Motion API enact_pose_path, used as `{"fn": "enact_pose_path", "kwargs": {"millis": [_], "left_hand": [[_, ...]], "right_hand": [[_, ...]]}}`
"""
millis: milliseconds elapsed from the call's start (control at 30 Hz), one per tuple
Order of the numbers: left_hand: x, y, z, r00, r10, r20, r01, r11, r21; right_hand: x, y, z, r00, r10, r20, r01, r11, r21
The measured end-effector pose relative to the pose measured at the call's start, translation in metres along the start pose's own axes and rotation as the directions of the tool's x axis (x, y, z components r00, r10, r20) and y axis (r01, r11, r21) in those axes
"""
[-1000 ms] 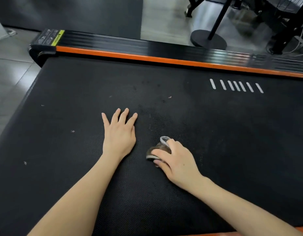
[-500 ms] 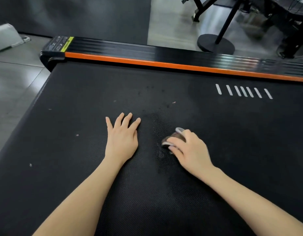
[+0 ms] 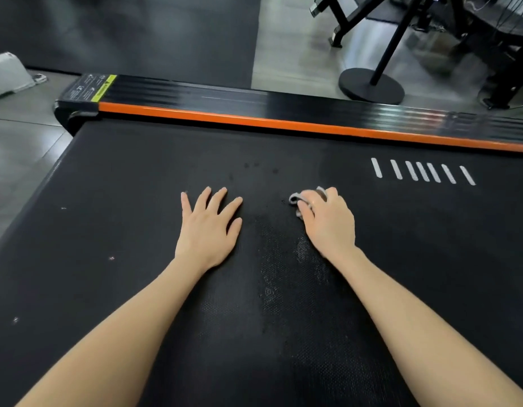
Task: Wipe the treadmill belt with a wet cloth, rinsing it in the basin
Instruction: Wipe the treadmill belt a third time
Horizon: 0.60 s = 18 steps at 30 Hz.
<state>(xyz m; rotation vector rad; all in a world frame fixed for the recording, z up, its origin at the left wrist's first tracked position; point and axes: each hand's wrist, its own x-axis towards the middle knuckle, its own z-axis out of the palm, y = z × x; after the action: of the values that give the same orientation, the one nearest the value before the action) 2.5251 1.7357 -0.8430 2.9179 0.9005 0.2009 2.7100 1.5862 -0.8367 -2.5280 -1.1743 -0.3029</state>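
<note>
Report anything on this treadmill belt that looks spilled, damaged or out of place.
No damage shows. Pale specks dot the left part of the belt, dark droplet marks sit near the orange rail, and a damp streak lies between the left hand, flat on the belt, and the right hand, gripping the cloth.

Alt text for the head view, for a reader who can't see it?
A person's right hand grips a balled grey cloth against a black treadmill belt, while the left hand rests flat beside it, fingers spread. A wet-looking streak runs between the forearms; an orange-striped side rail borders the far edge.
</note>
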Motion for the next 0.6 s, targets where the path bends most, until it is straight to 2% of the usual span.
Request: {"fn": "enact_pose_path", "kwargs": {"millis": [133, 200, 333, 433, 500, 600], "left_hand": [[0.002, 0.000, 0.003, 0.999, -0.003, -0.041, 0.001, 0.999, -0.035], [0.002, 0.000, 0.004, 0.999, 0.001, -0.049, -0.003, 0.999, -0.050], [0.002, -0.001, 0.004, 0.998, 0.010, -0.055, -0.013, 0.998, -0.057], [0.002, -0.001, 0.005, 0.999, 0.008, -0.049, -0.011, 0.998, -0.065], [0.001, -0.002, 0.006, 0.998, 0.007, -0.055, -0.011, 0.998, -0.062], [0.001, -0.002, 0.006, 0.998, 0.007, -0.055, -0.011, 0.998, -0.067]], "right_hand": [[0.066, -0.004, 0.014, 0.986, 0.162, 0.030, -0.161, 0.986, -0.039], [0.070, -0.014, 0.016, 0.986, 0.167, 0.026, -0.167, 0.986, -0.016], [0.000, -0.026, 0.001, 0.987, -0.158, 0.038, 0.153, 0.982, 0.114], [-0.013, -0.013, -0.006, 0.962, -0.264, 0.068, 0.251, 0.955, 0.155], [0.018, -0.003, 0.000, 0.979, -0.193, 0.063, 0.188, 0.979, 0.077], [0.068, 0.003, 0.010, 0.989, 0.128, 0.078, -0.123, 0.990, -0.065]]}}
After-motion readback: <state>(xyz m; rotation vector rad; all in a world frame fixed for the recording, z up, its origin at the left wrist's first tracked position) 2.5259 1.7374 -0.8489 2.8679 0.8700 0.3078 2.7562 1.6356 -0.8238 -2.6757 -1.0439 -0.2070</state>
